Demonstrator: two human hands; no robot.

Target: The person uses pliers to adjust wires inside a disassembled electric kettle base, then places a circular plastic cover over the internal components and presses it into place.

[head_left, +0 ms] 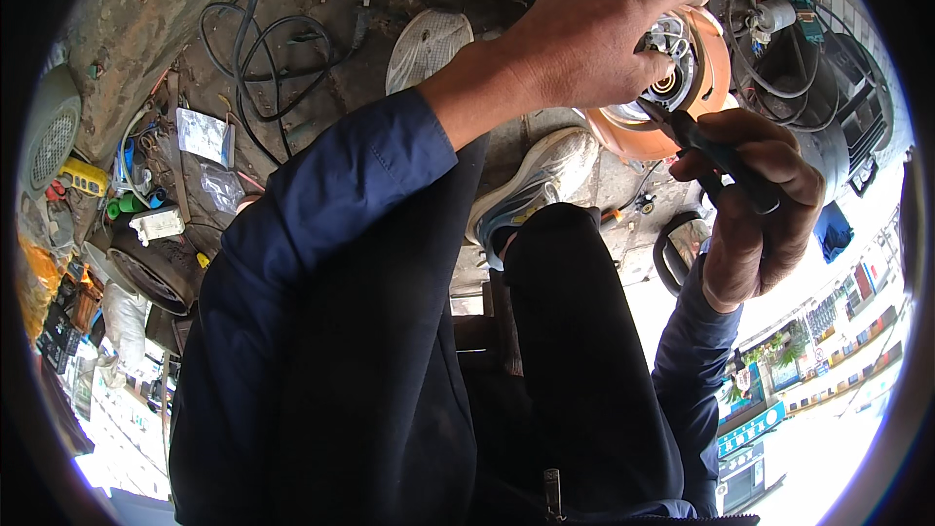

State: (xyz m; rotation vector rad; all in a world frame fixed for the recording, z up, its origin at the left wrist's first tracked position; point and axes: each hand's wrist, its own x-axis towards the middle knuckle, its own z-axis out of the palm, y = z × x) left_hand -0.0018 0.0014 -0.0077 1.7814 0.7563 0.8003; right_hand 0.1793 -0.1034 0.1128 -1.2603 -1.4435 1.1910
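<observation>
Presently, we list: right hand (765, 224), clasping pliers (723, 152); left hand (584, 39), over orange casing (719, 66), its grip unclear.

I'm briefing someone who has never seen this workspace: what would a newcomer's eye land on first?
First, the orange round housing at upper right, with the left hand at its opening. Just below and to the right, the right hand holds dark-handled pliers, their tips at that opening. At upper left, a looped black cable stands out on the ground.
</observation>
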